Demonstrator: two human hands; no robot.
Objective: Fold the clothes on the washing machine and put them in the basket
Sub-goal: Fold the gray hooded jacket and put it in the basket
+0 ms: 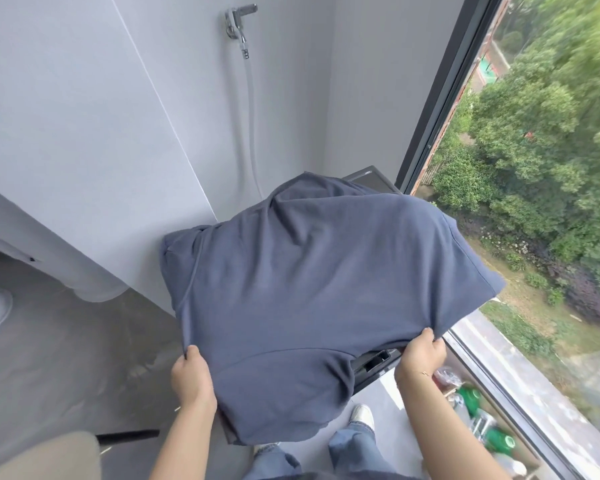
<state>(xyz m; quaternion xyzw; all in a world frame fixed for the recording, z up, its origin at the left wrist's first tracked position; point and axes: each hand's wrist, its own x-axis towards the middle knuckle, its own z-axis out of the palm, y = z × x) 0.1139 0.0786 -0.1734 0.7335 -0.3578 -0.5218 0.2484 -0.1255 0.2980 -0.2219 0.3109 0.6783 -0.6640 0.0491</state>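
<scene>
Left hand [190, 372] and right hand [423, 355] each pinch the billowing blue garment [319, 285], apparently over the mostly hidden washing machine [374, 363].

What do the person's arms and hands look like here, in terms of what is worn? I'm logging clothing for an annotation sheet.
Both forearms are bare, with no sleeves in view and no gloves. The left hand shows no jewellery. The right hand has a thin chain bracelet at the wrist.
</scene>
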